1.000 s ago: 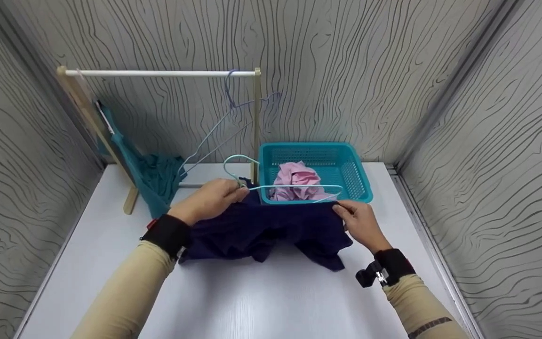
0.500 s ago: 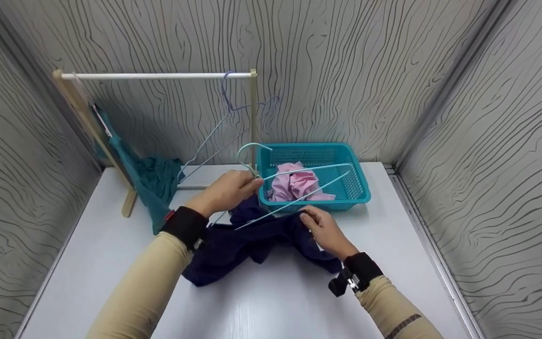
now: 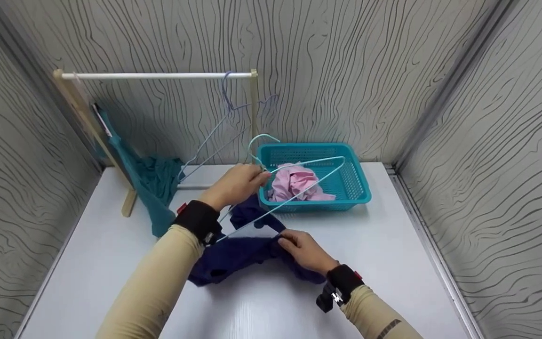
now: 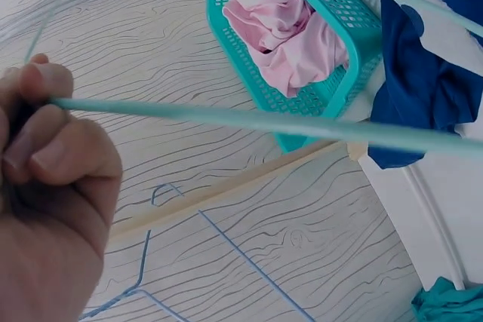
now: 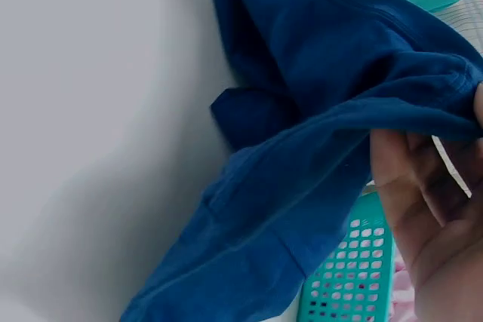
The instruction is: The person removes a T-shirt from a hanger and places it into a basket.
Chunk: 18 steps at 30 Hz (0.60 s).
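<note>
In the head view my left hand (image 3: pixel 240 183) grips a mint-green wire hanger (image 3: pixel 320 180) just below its hook, with the bar slanting down to the left. My right hand (image 3: pixel 307 252) pinches the edge of a dark navy garment (image 3: pixel 238 256), pulling that edge toward me. The hanger's lower left end overlaps the garment, partly hidden behind my left wrist. Seen from the left wrist, curled fingers (image 4: pixel 68 141) close round the hanger wire. From the right wrist, the cloth (image 5: pixel 287 179) drapes down from between thumb and fingers.
A teal basket (image 3: pixel 365 193) holding a crumpled pink cloth (image 3: pixel 294 183) stands at the back. To the left is a rack with a white rail (image 3: pixel 158 76), a teal garment (image 3: pixel 146 188) hanging at one end and a bare blue hanger (image 3: pixel 212 129) near the other.
The left hand has moved away and slightly right with the hanger, whose bar now tilts down leftward. The right hand has come left and nearer, drawing the garment's edge away from the hanger's right end.
</note>
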Each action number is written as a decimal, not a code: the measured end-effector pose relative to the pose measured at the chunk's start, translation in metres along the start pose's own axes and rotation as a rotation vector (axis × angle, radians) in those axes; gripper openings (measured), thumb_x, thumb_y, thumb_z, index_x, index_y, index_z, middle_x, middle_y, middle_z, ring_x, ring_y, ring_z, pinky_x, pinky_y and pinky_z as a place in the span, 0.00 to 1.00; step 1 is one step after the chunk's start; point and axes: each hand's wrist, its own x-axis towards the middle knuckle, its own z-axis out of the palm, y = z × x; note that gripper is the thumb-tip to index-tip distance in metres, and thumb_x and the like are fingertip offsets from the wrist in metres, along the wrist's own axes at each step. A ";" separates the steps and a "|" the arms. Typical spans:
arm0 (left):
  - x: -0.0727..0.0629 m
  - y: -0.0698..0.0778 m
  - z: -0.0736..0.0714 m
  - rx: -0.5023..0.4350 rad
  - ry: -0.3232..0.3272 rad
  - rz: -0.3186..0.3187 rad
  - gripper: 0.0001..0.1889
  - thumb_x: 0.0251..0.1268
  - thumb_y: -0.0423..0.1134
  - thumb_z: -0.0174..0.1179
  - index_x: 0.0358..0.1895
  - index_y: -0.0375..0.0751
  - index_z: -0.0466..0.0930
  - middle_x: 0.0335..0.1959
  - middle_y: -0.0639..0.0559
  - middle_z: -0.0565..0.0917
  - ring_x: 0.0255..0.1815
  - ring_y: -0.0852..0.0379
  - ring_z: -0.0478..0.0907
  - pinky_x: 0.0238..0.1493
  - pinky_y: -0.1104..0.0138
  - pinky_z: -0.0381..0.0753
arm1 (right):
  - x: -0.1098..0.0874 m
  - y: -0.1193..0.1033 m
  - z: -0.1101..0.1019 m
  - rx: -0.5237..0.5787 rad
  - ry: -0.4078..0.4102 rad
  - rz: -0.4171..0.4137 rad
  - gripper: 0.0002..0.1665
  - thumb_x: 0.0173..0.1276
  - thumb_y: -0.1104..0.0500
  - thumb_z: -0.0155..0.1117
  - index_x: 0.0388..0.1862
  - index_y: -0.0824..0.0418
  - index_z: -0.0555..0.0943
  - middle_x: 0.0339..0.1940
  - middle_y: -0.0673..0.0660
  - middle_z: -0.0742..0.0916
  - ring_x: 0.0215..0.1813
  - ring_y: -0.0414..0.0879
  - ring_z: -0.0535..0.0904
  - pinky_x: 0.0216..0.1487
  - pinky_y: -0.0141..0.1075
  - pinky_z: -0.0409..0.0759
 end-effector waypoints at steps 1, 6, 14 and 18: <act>-0.001 -0.002 -0.002 0.004 -0.001 -0.014 0.19 0.79 0.49 0.44 0.34 0.41 0.77 0.24 0.56 0.72 0.25 0.59 0.69 0.32 0.67 0.68 | -0.002 0.003 0.001 -0.018 -0.001 -0.001 0.12 0.77 0.52 0.50 0.37 0.54 0.78 0.28 0.43 0.74 0.33 0.36 0.70 0.39 0.29 0.68; -0.013 -0.017 -0.020 0.033 0.007 -0.089 0.18 0.78 0.48 0.45 0.33 0.43 0.77 0.22 0.55 0.71 0.23 0.58 0.68 0.29 0.66 0.68 | -0.014 0.019 0.003 -0.074 -0.025 0.007 0.12 0.76 0.53 0.54 0.34 0.56 0.79 0.28 0.43 0.74 0.31 0.35 0.69 0.36 0.28 0.68; -0.040 -0.038 -0.065 0.106 -0.075 -0.209 0.19 0.79 0.44 0.41 0.48 0.37 0.80 0.37 0.44 0.82 0.36 0.52 0.76 0.42 0.59 0.76 | -0.029 0.036 0.006 -0.070 -0.060 0.029 0.12 0.74 0.55 0.56 0.31 0.59 0.77 0.25 0.44 0.72 0.28 0.33 0.67 0.32 0.27 0.66; -0.047 -0.042 -0.084 0.118 -0.108 -0.318 0.19 0.79 0.43 0.39 0.53 0.36 0.77 0.42 0.41 0.81 0.42 0.48 0.76 0.48 0.55 0.77 | -0.032 0.039 0.008 -0.058 -0.089 0.031 0.11 0.75 0.55 0.55 0.35 0.59 0.79 0.27 0.45 0.75 0.29 0.33 0.68 0.34 0.28 0.68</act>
